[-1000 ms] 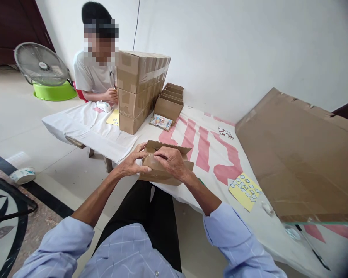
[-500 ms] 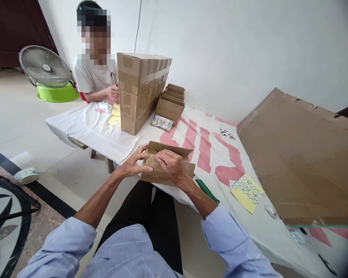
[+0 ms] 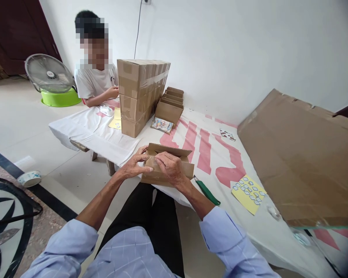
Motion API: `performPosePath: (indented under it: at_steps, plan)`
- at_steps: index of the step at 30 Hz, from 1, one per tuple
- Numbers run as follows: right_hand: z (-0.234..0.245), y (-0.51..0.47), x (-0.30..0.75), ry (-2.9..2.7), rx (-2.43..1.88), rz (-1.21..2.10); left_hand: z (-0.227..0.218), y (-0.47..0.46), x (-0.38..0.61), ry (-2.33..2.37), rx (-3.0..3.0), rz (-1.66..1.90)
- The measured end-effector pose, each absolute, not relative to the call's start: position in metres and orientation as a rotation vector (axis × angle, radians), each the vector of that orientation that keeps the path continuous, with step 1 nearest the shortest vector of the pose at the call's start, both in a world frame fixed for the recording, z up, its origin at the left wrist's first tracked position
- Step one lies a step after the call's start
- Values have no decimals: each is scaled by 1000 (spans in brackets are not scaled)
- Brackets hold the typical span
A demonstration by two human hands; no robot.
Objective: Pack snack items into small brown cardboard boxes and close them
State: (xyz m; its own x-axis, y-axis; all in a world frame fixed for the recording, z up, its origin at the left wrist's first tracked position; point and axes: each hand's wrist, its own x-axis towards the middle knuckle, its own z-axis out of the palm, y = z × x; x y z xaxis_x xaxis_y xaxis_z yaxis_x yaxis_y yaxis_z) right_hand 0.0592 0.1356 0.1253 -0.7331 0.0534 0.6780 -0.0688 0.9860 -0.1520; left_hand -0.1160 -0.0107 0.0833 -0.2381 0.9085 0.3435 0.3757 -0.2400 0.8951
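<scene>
A small cardboard box (image 3: 154,178) with raised top flaps stands at the table's near edge, in front of my body. My left hand (image 3: 133,166) grips its left end, thumb on the near side and fingers toward the far side. Over the box's middle, my right hand (image 3: 171,168) has its fingers pinched together at the flap; what lies between the fingertips is hidden. To the right of the box lies a green-handled cutter (image 3: 207,192). Further right is a yellow sheet (image 3: 249,196) bearing several small pale stickers.
Taped cartons (image 3: 130,100) are stacked at the back left, with several open boxes (image 3: 169,110) and a colourful packet (image 3: 162,125) beside them. A co-worker (image 3: 95,83) sits behind the stack. A large cardboard sheet (image 3: 301,162) leans at right. A fan (image 3: 49,73) stands left.
The view has tilted slightly upward, so background things sit a little lower. Both hands keep nearly the same pose on the box.
</scene>
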Motion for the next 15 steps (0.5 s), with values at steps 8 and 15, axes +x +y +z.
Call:
performPosePath:
  at_steps: [8,15]
  plan:
    - [120,142,61,-2439,52,-133,85,-8,-113,1560,1553,1501]
    - [119,137,56,-2349,72,-234,85,-7,-110,1588,1441,1501]
